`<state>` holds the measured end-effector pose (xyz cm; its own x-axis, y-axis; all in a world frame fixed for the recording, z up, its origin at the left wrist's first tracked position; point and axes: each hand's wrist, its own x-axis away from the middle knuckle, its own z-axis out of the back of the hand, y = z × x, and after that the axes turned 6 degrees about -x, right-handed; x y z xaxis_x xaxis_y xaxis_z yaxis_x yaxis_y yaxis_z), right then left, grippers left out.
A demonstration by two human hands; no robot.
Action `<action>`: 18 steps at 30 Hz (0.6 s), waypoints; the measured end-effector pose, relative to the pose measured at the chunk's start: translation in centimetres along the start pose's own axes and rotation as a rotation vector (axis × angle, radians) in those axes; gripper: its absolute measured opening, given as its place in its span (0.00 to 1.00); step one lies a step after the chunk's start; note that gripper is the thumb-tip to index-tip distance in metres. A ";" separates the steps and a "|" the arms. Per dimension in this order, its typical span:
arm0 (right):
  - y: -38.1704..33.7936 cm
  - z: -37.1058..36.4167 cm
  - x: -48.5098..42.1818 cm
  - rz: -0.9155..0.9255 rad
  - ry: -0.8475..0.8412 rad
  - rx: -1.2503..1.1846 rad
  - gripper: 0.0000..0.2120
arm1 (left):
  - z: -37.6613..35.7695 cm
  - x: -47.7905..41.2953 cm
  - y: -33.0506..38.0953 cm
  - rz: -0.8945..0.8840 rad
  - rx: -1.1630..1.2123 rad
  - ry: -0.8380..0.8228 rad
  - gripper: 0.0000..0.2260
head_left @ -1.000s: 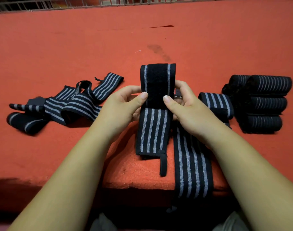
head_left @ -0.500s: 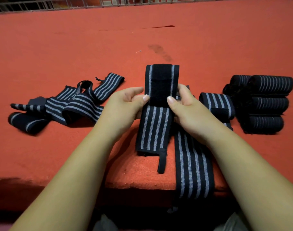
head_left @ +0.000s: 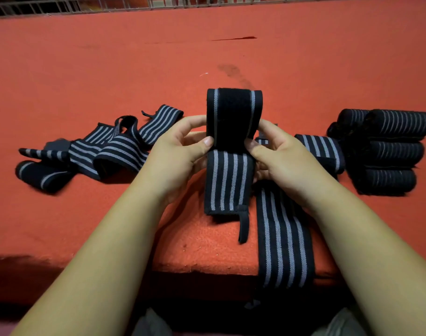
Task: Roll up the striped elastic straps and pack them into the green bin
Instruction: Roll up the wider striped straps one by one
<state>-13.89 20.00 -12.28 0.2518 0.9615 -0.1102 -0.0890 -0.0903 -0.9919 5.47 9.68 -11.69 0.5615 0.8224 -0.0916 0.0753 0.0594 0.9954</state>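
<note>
**Q:** Nearest the viewer, what lies at the table edge?

**A:** A second strap [head_left: 283, 238] lies flat and hangs over the near edge of the red cover [head_left: 86, 69]. Beside it hangs the thin loop tail [head_left: 243, 226] of the held strap [head_left: 227, 180], whose lower end rests on the cover.

**Q:** How do the hands stand?

**A:** The left hand [head_left: 180, 154] and the right hand [head_left: 282, 161] each pinch one edge of the held strap. Their fingers are curled behind it and their thumbs press on its front, where the stripes meet the plain black end.

**Q:** What differs from a second ago?

**A:** The black end then stood up flat. It now bends over at its top into a rounded fold, and the thumbs sit closer in on the band. Judged from this, the first turn of the roll is just beginning; the rest of the strap is unrolled.

**Q:** And farther out?

**A:** To the left lie loose straps [head_left: 105, 151] in a tangle, not yet rolled. To the right lie rolled straps [head_left: 391, 151], stacked together, finished but not packed. The green bin is not in view. A wire rack [head_left: 158, 3] borders the far edge.
</note>
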 end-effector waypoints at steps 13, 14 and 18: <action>-0.9 0.8 0.0 -0.245 -0.155 -0.391 0.37 | -0.6 -0.2 0.2 0.048 0.168 0.074 0.19; -1.0 0.6 0.1 -0.245 -0.147 -0.378 0.35 | -0.6 -0.2 0.1 0.062 0.201 0.092 0.20; -0.9 -0.2 0.2 -0.181 -0.009 -0.356 0.15 | -1.1 -0.1 0.1 0.143 0.183 0.153 0.16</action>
<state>-13.54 20.25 -11.39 0.2238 0.9723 0.0672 0.2962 -0.0021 -0.9551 4.49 10.21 -11.53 0.4470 0.8919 0.0684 0.1598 -0.1549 0.9749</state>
